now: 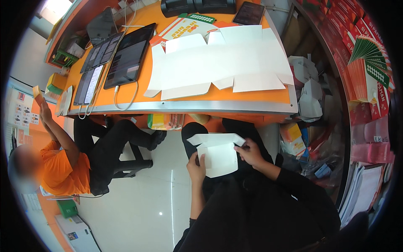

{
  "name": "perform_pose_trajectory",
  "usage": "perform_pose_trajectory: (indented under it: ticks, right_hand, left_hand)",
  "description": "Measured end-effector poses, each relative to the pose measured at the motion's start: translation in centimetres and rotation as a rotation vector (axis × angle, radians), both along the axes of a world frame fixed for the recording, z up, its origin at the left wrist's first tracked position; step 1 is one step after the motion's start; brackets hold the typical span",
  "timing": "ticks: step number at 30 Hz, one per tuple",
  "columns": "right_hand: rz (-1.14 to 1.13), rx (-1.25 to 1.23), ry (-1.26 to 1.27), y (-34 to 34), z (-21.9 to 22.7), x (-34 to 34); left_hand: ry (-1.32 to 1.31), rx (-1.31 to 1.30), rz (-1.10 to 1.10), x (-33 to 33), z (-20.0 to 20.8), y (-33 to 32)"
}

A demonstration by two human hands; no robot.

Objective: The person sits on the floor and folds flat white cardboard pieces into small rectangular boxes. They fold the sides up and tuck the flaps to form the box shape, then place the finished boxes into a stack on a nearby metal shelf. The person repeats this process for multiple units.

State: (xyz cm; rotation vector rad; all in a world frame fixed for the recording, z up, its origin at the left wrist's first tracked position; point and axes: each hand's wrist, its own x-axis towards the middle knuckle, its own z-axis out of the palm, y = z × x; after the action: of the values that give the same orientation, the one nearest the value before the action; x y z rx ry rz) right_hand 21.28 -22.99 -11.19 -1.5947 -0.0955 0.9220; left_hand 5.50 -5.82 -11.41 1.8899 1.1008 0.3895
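A small white cardboard box (pixel 220 158) rests over my lap, its inside facing up and its far flaps folded outward. My left hand (pixel 196 167) grips the box's left wall, thumb inside. On the other side my right hand (pixel 251 153) pinches the far right corner beside a flap. Ahead on the orange table (pixel 145 93) lies a large unfolded white cardboard blank (pixel 222 59), flat, with cut flaps along its edges. Neither hand touches that blank.
Tablets (pixel 130 54) with white cables lie at the table's left, and another tablet (pixel 248 13) at the back right. Folded white boxes (pixel 310 98) are piled right of the table. A person in an orange shirt (pixel 67 168) sits at left. Shelves of red packaging (pixel 361 50) stand at right.
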Motion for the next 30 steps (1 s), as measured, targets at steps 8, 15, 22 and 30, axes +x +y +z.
perform_pose_trajectory:
  ticks: [8, 15, 22, 30]
  right_hand:
    - [0.222, 0.204, 0.338, 1.3, 7.0, -2.6]
    - [0.348, 0.239, 0.209, 2.4, 6.4, -0.5]
    - [0.375, 0.211, -0.199, 3.9, 6.4, 1.1]
    - [0.438, 0.212, -0.679, 3.3, 1.3, -1.8]
  left_hand:
    - [-0.329, 0.391, -0.206, 1.5, 5.4, -5.2]
    - [-0.404, 0.091, -0.139, 0.8, 5.3, -4.9]
    - [-0.439, -0.262, 0.102, 0.5, 5.1, -4.5]
    - [-0.582, -0.743, 0.224, -1.4, 3.9, -3.9]
